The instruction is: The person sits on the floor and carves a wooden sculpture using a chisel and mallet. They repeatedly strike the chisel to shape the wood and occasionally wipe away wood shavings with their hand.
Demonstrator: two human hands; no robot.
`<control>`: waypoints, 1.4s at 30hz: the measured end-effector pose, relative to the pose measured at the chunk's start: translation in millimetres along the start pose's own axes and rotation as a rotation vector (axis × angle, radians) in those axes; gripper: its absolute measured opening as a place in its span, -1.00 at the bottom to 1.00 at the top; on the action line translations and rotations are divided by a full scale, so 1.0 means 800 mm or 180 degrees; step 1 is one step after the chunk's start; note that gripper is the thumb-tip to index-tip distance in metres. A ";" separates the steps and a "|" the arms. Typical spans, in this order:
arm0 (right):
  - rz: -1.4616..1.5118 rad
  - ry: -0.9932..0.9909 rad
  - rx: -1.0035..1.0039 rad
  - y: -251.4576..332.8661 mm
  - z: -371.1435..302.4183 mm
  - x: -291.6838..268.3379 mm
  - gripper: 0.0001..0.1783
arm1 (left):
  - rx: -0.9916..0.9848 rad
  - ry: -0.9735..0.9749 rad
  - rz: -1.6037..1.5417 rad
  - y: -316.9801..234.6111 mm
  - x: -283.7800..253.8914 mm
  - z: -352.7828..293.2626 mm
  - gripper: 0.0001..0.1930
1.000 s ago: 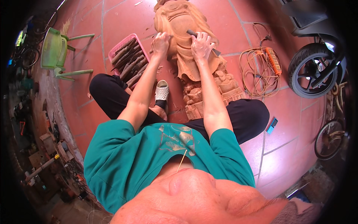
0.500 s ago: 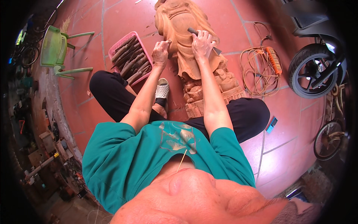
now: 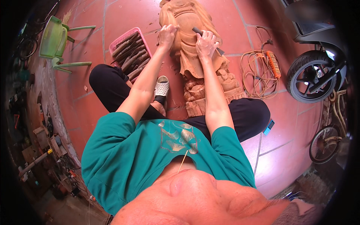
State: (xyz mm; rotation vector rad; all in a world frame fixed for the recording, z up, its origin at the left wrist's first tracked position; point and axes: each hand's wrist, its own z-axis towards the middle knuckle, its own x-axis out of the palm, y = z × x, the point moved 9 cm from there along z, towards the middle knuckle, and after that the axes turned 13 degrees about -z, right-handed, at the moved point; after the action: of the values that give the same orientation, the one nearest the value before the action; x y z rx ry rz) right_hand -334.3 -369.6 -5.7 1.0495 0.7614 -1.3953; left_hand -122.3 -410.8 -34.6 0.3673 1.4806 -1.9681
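A carved wooden statue [image 3: 186, 23] in flowing robes lies on its back on the floor, its base of small carved figures toward me. At the statue's left edge, my left hand [image 3: 167, 36] is closed, its fingers curled; what is in them, if anything, is hidden. My right hand [image 3: 206, 45] rests over the robe's right side, wrapped round a dark-handled carving tool [image 3: 197, 31]. One end of this tool sticks out at the upper left of the hand, and a dark flat end shows at the lower right.
A pink plastic basket [image 3: 140, 33] of wooden-handled tools stands left of the statue. Farther left is a green plastic chair [image 3: 54, 39]. On the right lie an orange power strip [image 3: 273, 64] with coiled cord, a blue phone [image 3: 269, 127] and a motorbike wheel [image 3: 312, 73].
My left hand has moved up along the statue's left edge. My right hand keeps its hold on the tool, nearly in place. The view has shifted slightly.
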 end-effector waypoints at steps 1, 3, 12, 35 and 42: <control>-0.0016 0.0035 0.0011 -0.004 0.001 0.002 -0.66 | 0.0023 -0.0043 -0.0026 -0.004 -0.001 -0.017 -0.85; -0.0010 -0.0013 0.0023 -0.007 0.001 0.000 -0.66 | 0.0095 -0.0212 -0.0326 -0.003 -0.011 -0.058 -0.88; -0.0058 -0.0211 -0.0072 0.005 -0.001 -0.011 -0.67 | 0.0047 -0.0665 -0.0425 0.015 -0.025 -0.072 -0.89; -0.0284 -0.0335 -0.0110 0.002 -0.003 -0.007 -0.67 | -0.0122 -0.0617 -0.0414 0.011 -0.029 -0.072 -0.89; -0.0348 -0.0399 -0.0148 0.006 -0.002 -0.007 -0.66 | -0.0190 -0.0316 -0.0293 0.014 -0.019 0.000 -0.86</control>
State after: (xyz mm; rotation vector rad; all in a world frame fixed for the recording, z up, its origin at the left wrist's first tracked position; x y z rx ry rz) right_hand -329.4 -366.3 -0.4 0.8865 0.7647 -1.5146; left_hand -103.9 -408.0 -34.7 0.1758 1.5127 -1.9786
